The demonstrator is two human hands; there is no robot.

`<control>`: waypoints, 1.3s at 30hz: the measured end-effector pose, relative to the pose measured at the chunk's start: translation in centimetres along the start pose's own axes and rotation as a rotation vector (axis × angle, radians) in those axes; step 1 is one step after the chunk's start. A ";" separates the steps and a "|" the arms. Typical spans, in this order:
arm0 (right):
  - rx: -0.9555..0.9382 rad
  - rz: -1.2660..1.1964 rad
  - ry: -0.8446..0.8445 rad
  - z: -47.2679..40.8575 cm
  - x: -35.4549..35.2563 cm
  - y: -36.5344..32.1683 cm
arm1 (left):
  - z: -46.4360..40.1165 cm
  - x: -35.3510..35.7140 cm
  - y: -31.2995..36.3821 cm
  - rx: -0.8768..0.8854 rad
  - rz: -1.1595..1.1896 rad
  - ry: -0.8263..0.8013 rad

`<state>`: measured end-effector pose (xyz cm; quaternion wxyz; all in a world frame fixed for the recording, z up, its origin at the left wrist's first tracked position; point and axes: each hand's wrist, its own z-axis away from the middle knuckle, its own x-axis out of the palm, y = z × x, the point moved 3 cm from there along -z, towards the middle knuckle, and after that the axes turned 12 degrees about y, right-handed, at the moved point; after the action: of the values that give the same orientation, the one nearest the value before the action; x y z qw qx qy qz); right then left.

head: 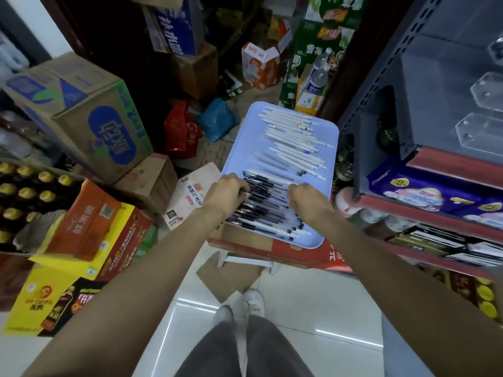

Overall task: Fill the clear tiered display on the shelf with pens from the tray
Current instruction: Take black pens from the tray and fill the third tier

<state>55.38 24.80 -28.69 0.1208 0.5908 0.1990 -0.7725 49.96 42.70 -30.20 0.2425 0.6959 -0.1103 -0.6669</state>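
Gathering pens from the pale blue plastic tray.
Left hand and right hand curl fingers around black-capped clear pens; square the bundle before lifting toward the clear acrylic tiered display, far right.

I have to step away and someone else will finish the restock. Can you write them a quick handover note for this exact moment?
Left hand: fingers curled into the black pens at their left ends; a firm grip is not certain.
Right hand: curled over their right ends.
Tray: on a red box, white pens at its far end.
Clear tiered display: on the shelf to the right; its visible tiers look empty.
Done: nothing loaded.
Left: carry pens over, fill every tier.
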 end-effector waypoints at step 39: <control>0.132 -1.435 0.842 16.1 -28.9 40.8 | -8.5 -0.4 52.7 0.507 0.629 0.004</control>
<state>66.55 -20.17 -4.10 -0.5199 0.5659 0.5100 -0.3866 67.23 -0.75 -4.39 0.2557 0.6672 -0.4782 -0.5107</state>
